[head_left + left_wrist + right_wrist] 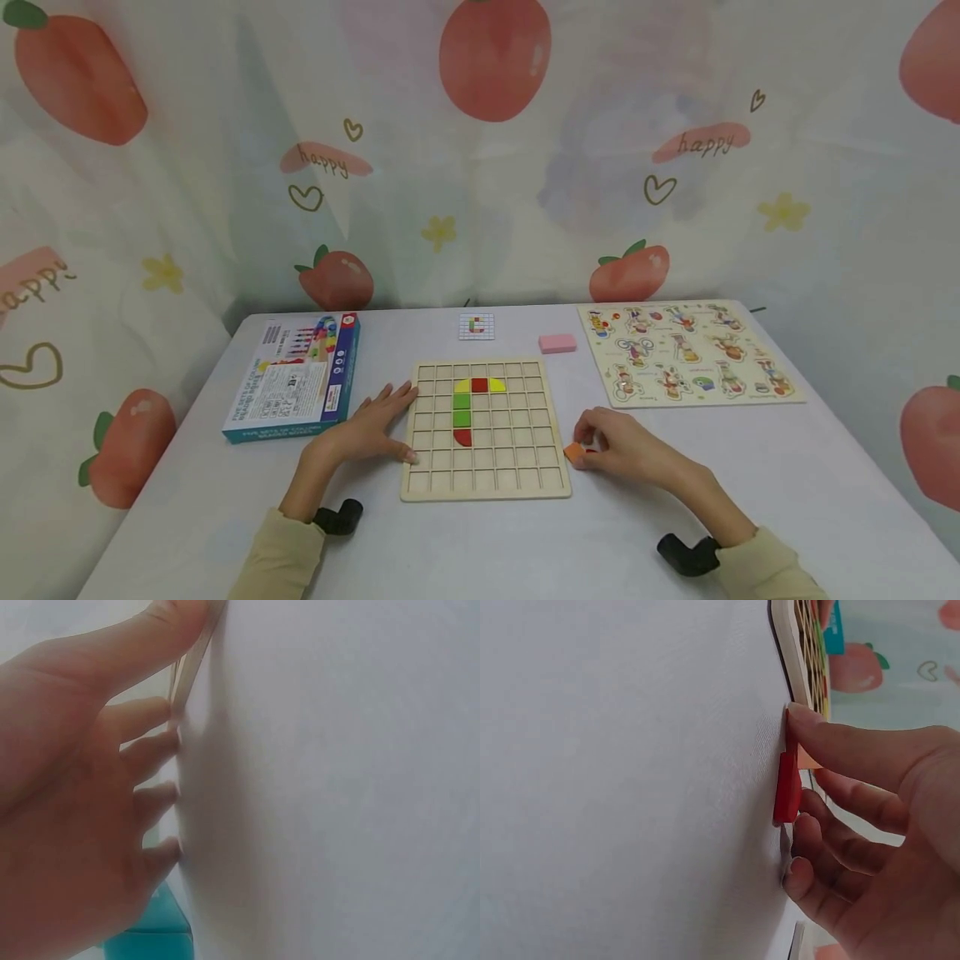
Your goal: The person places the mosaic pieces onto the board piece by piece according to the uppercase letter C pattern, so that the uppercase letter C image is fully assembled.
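Observation:
A wooden grid board [420, 487] lies at the middle of the grey table. Its cells hold several coloured pieces [471, 400] in yellow, red and green, forming a hook shape. My left hand [396, 417] lies flat on the table, fingers straight, with the thumb [161, 622] against the board's left edge [187, 671]. By the board's lower right corner my right hand [588, 442] curls over two small pieces. It pinches a flat red piece [787, 787] that lies on the table, and an orange piece [573, 452] sits at its fingertip beside the board.
A teal game box [296, 375] lies left of the board. Behind it are a small pattern card [477, 326] and a pink block [557, 342]. A picture peg puzzle [686, 354] lies at the back right. A fruit-print curtain surrounds the table.

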A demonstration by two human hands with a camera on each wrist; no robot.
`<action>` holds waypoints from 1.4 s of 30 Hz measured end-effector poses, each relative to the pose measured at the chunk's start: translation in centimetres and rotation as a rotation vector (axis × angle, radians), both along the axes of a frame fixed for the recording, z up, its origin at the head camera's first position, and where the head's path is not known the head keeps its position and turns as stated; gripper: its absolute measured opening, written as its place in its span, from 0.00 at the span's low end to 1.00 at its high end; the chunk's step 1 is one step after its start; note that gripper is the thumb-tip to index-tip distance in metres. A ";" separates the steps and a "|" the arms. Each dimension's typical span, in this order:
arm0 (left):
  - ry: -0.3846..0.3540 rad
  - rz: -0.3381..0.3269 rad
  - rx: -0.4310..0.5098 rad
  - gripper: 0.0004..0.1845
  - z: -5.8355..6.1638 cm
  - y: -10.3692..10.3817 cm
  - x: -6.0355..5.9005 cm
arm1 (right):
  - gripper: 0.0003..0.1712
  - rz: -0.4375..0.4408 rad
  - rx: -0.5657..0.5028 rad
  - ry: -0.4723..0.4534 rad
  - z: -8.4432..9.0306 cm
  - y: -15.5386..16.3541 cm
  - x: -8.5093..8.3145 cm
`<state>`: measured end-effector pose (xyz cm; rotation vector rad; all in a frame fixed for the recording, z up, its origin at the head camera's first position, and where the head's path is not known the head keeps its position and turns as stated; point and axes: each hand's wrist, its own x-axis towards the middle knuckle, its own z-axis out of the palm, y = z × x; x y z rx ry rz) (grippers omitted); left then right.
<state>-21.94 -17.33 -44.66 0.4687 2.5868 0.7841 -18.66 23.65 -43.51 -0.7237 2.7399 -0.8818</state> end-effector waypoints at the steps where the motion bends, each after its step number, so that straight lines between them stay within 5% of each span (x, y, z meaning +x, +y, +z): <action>1: 0.003 0.001 -0.004 0.59 0.0 0.0 0.0 | 0.16 -0.005 -0.006 -0.012 0.0 -0.1 0.0; 14: -0.005 -0.001 0.001 0.58 0.0 0.1 0.0 | 0.06 0.014 -0.095 -0.028 0.6 -1.6 -0.6; 23: -0.002 0.011 -0.005 0.58 0.3 -0.1 0.1 | 0.09 0.043 -0.200 -0.001 0.4 -4.6 -1.7; 42: -0.014 0.020 -0.012 0.59 -0.5 -0.1 -0.4 | 0.13 0.066 -0.185 -0.079 -0.6 -10.1 -3.1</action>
